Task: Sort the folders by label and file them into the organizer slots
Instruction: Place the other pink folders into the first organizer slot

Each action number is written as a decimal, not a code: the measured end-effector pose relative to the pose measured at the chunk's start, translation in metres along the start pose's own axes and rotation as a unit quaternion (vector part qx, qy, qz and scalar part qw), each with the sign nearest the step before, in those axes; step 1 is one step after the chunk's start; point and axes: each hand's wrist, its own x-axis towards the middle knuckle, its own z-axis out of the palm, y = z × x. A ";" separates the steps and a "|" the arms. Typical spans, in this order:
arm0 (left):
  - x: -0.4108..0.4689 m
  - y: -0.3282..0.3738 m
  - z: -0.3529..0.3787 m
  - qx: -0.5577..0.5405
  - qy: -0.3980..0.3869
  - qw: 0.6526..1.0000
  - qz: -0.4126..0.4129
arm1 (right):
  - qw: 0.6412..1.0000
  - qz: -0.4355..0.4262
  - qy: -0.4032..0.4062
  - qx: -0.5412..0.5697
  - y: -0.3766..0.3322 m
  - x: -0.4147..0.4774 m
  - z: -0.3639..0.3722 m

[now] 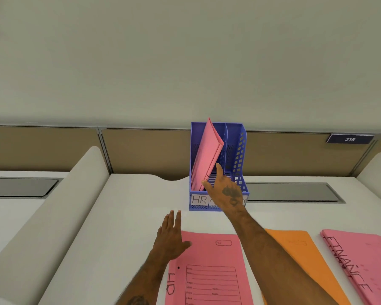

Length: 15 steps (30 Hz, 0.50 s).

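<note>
My right hand (226, 190), fingers straight, presses the leaning pink folder (207, 155) into the HR slot (195, 150) of the blue organizer (240, 150). My flat, open left hand (171, 236) pins another HR folder (211, 271) on the bench (130, 205), ready.

White table (130, 205): blue perforated plastic organizer (240, 150) at rear; near front, pink paper folder marked HR (216, 271), orange paper folder (295, 249), pink FINANCE folder stack (361, 260).

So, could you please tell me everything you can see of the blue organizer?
The organizer is blue, plastic-looking, with upright slots and perforated walls. It stands on the white desk before the partition. Paper labels line its front; only HR, at left, reads fully. A pink folder leans tilted in the left slot, touched by the right hand.
</note>
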 end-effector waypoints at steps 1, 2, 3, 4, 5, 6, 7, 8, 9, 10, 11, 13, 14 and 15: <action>-0.007 -0.002 0.005 -0.001 -0.004 1.000 -0.003 | 1.000 0.005 -0.002 -0.006 0.005 -0.008 0.001; -0.014 -0.004 0.010 -0.001 -0.007 1.000 -0.005 | 1.000 0.008 -0.004 -0.012 0.009 -0.016 0.002; -0.021 -0.007 0.015 -0.001 -0.009 1.000 -0.007 | 1.000 0.011 -0.008 -0.012 0.014 -0.024 0.003; -0.028 -0.010 0.019 -0.001 -0.010 1.000 -0.007 | 1.000 0.014 -0.015 -0.003 0.018 -0.032 0.004; -0.034 -0.013 0.022 0.002 -0.013 1.000 -0.006 | 0.999 0.019 -0.024 0.013 0.022 -0.041 0.005; -0.041 -0.016 0.025 0.009 -0.017 1.000 -0.003 | 0.999 0.025 -0.035 0.028 0.026 -0.050 0.006; -0.047 -0.019 0.028 0.020 -0.020 1.000 0.002 | 0.998 0.030 -0.046 0.039 0.030 -0.059 0.009; -0.054 -0.022 0.031 0.030 -0.021 0.999 0.010 | 0.997 0.033 -0.060 0.045 0.035 -0.069 0.011; -0.061 -0.024 0.035 0.036 -0.024 0.999 0.017 | 0.995 0.036 -0.081 0.045 0.041 -0.079 0.014; -0.068 -0.025 0.039 0.038 -0.030 0.999 0.021 | 0.993 0.037 -0.105 0.041 0.046 -0.090 0.019; -0.075 -0.026 0.044 0.037 -0.035 0.998 0.022 | 0.990 0.038 -0.128 0.035 0.052 -0.102 0.023; -0.090 -0.026 0.054 0.027 -0.045 0.998 0.017 | 0.984 0.042 -0.171 0.033 0.062 -0.128 0.032; -0.099 -0.026 0.060 0.014 -0.048 0.999 0.008 | 0.980 0.045 -0.193 0.036 0.065 -0.143 0.037; -0.105 -0.026 0.066 -0.005 -0.047 0.999 -0.006 | 0.975 0.048 -0.214 0.039 0.068 -0.158 0.042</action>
